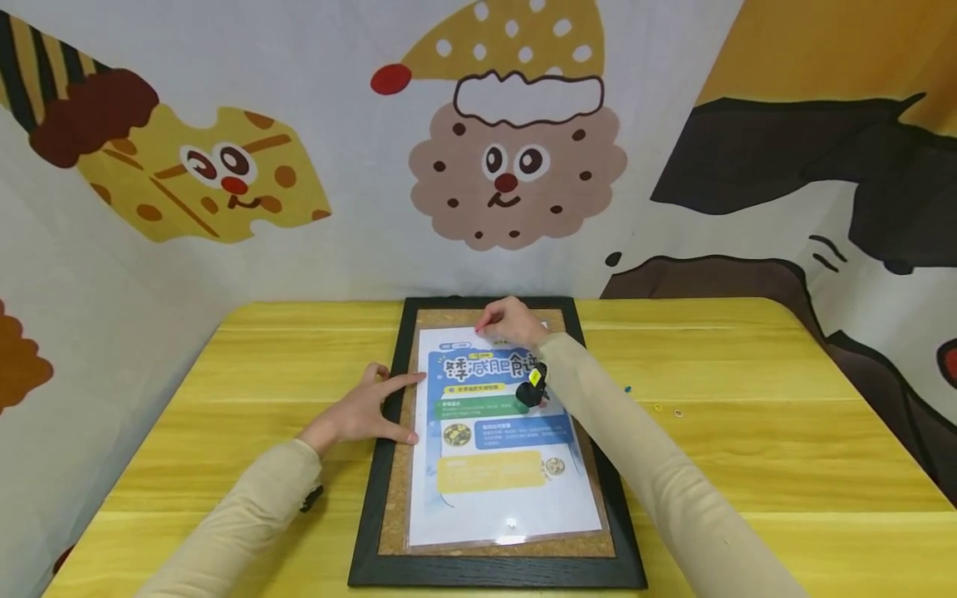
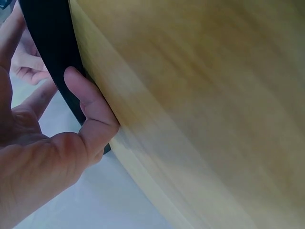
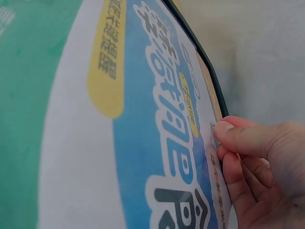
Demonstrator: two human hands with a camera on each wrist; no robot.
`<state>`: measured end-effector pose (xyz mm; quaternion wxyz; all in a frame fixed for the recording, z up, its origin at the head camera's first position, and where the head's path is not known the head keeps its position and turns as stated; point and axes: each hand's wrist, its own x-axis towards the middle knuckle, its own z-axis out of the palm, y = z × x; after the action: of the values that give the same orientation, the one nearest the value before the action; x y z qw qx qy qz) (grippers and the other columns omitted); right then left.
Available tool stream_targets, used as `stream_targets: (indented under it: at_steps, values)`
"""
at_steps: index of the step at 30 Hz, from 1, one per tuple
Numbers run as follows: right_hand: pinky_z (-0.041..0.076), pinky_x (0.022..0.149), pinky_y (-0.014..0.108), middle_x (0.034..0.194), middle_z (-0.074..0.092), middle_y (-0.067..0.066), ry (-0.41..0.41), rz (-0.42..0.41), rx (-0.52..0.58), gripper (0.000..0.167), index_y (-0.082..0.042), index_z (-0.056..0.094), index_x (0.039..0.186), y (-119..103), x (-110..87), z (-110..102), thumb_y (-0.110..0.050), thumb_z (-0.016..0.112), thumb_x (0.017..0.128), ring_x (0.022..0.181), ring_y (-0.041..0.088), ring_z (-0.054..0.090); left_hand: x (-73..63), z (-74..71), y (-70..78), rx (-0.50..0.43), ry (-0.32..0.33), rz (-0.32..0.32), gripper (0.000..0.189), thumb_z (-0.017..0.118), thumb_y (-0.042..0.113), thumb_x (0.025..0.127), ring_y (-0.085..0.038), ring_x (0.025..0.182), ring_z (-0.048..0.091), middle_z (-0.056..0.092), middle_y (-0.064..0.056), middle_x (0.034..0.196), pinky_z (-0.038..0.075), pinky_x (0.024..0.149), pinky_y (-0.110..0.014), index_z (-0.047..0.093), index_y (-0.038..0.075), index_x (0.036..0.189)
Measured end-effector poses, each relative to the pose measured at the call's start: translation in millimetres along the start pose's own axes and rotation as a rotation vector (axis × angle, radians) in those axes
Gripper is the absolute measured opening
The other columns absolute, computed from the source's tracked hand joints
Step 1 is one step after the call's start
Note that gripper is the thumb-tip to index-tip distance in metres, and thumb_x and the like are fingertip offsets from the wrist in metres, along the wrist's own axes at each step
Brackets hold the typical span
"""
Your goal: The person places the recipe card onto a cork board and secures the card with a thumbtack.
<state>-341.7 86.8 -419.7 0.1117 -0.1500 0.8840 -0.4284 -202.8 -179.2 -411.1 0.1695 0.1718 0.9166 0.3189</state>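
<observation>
- Poster [image 1: 493,436] lies face up on a cork board [image 1: 396,531] rimmed by a black frame [image 1: 493,571]; it sits slightly askew, with more bare cork showing at seven o'clock than at five.
- Right hand [image 1: 512,320] is at twelve o'clock on the poster, by its top edge; its grip is together in a pinch, thumb against fingers, on a small red piece [image 1: 477,331] that is mostly hidden.
- Left hand [image 1: 366,407] reaches over the frame between nine and ten o'clock; its grip is apart, index finger and thumb spread, their tips at the poster's edge.
- Black wrist device [image 1: 532,386] with a yellow mark, worn on the right arm, hangs over the poster toward two o'clock.
- Desk [image 1: 785,465] of yellowish wood grain carries the board.
- Blue piece [image 1: 628,389], yellow piece [image 1: 658,407] and orange piece [image 1: 679,413], all tiny, lie on the desk beyond the frame, toward two to three o'clock.
- Wall cloth [image 1: 351,257] at twelve o'clock bears a cartoon cookie [image 1: 516,187] in a dotted cap.
</observation>
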Motion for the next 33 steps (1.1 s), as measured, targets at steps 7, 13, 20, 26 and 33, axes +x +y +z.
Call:
stream_targets:
  at_steps: [7,13,20,26,33]
  values:
    - [0.040,0.090,0.038,0.094,0.066,0.000,0.002,0.005,-0.012,0.007,-0.013,0.074,0.084,-0.9,-0.2,-1.4,-0.008,0.072,0.088,0.092,0.019,0.057,0.5,-0.2,2.1,-0.028,-0.011,-0.008,0.095,0.086,0.040,0.071,-0.042,0.112,0.037,0.020,-0.027,0.135,0.038,0.089,-0.056,0.040,0.014,0.149]
    - [0.041,0.089,0.037,0.093,0.066,0.000,-0.006,-0.009,-0.024,0.006,-0.012,0.074,0.085,-4.7,0.5,-1.1,-0.008,0.072,0.088,0.091,0.020,0.056,-0.4,-2.2,2.4,0.002,-0.026,-0.005,0.095,0.085,0.040,0.073,-0.042,0.110,0.038,0.019,-0.028,0.134,0.039,0.088,-0.055,0.037,0.014,0.150]
    - [0.043,0.087,0.034,0.091,0.067,0.002,-0.028,-0.065,-0.083,0.009,-0.009,0.072,0.082,-6.0,1.9,0.6,-0.002,0.070,0.087,0.090,0.018,0.058,0.1,-2.7,5.7,-0.003,-0.048,-0.009,0.095,0.084,0.040,0.074,-0.043,0.110,0.037,0.018,-0.029,0.133,0.038,0.088,-0.055,0.035,0.014,0.151]
    - [0.044,0.087,0.033,0.092,0.066,0.001,-0.031,-0.064,-0.080,0.009,-0.011,0.073,0.084,-2.6,2.8,1.7,-0.004,0.070,0.088,0.090,0.017,0.058,0.1,-2.9,5.3,-0.002,-0.059,-0.015,0.096,0.083,0.040,0.074,-0.043,0.111,0.037,0.017,-0.029,0.134,0.037,0.089,-0.055,0.034,0.014,0.152]
    - [0.041,0.091,0.036,0.095,0.066,-0.002,-0.028,-0.044,-0.026,0.010,-0.015,0.075,0.087,6.3,3.6,-0.4,-0.007,0.069,0.089,0.094,0.017,0.057,0.0,-2.7,5.3,0.002,-0.056,-0.007,0.095,0.084,0.040,0.074,-0.043,0.113,0.035,0.017,-0.029,0.134,0.037,0.090,-0.057,0.034,0.014,0.151]
